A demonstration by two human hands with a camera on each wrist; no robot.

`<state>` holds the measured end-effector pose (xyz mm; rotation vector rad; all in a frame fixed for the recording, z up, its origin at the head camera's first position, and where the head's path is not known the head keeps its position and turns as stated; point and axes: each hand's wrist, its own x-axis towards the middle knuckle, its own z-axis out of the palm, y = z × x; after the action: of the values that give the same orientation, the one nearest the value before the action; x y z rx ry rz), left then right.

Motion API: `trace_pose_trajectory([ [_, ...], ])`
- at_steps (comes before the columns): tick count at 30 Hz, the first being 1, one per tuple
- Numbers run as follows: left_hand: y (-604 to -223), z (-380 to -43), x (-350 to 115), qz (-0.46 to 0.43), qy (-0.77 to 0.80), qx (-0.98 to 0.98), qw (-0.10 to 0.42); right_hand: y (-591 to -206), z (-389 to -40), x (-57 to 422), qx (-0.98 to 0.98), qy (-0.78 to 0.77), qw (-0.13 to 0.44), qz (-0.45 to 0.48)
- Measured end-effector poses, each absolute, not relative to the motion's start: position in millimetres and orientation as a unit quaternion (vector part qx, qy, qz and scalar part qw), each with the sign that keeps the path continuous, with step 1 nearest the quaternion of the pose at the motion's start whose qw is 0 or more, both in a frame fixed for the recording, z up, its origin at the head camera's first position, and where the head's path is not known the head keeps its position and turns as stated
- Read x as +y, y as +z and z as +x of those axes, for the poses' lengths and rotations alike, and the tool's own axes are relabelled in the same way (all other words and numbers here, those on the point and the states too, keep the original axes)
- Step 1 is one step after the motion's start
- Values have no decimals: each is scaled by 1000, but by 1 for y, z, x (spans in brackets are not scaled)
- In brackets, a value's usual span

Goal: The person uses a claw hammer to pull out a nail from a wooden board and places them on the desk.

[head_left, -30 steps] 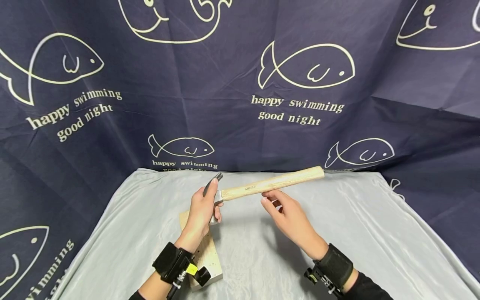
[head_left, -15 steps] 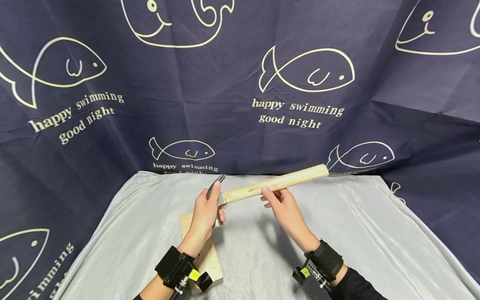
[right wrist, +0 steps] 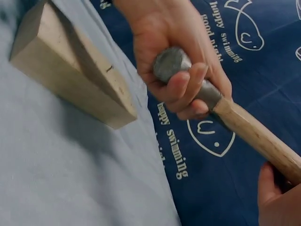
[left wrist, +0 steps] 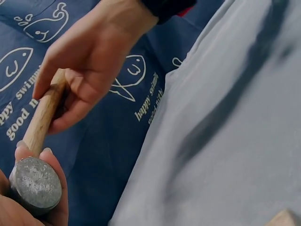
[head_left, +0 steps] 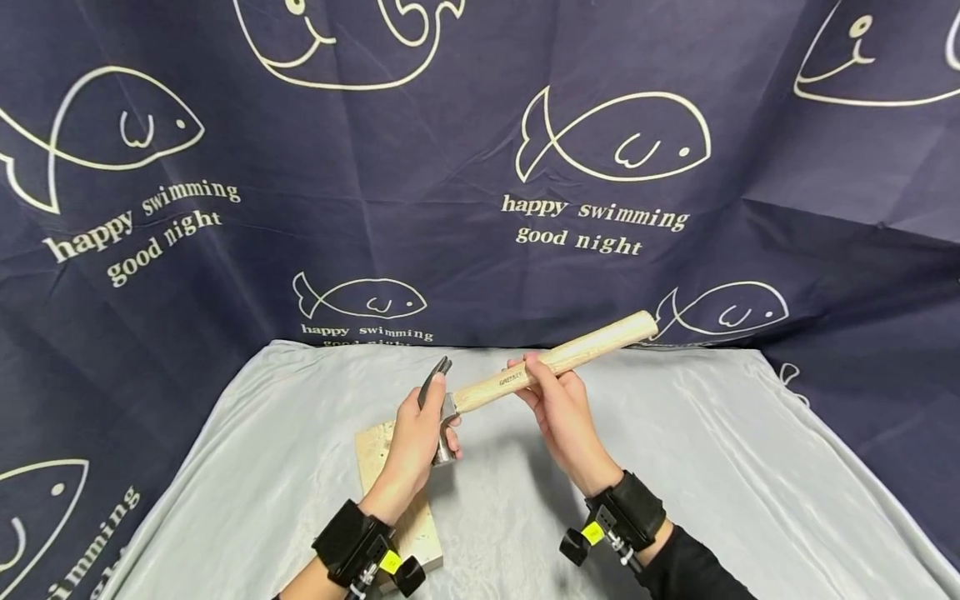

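A claw hammer with a pale wooden handle [head_left: 600, 340] is held above the table, its handle slanting up to the right. My left hand [head_left: 414, 433] grips the metal head, thumb along the claw side, with the round striking face [left wrist: 38, 183] poking out below the fingers. My right hand [head_left: 558, 408] pinches the handle near its printed lettering, thumb on top and fingers behind. In the right wrist view the left hand's fingers curl round the hammer head [right wrist: 171, 65]. Below the left forearm lies a wooden block [head_left: 423, 533], partly hidden by it.
A pale grey cloth [head_left: 712, 467] covers the table. Behind it hangs a dark blue curtain [head_left: 450, 233] with fish drawings and lettering. Small dark marks or nails show on the top of the block [right wrist: 84, 70].
My right hand has come from just below the handle to pinching it. The hammer's handle end has tilted further up, and the head has moved slightly right and down with the left hand.
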<state>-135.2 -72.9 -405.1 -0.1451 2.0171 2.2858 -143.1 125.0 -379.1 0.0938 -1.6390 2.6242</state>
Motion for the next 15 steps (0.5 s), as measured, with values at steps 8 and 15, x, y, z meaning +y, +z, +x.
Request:
trace_pose_trajectory([
  [8,-407,-134,-71,-44,738,671,59,-388,-143,115,-459,885,76,32],
  [15,-407,-128,-61,-37,753,649,98,-377,-148,108,-388,906,152,72],
])
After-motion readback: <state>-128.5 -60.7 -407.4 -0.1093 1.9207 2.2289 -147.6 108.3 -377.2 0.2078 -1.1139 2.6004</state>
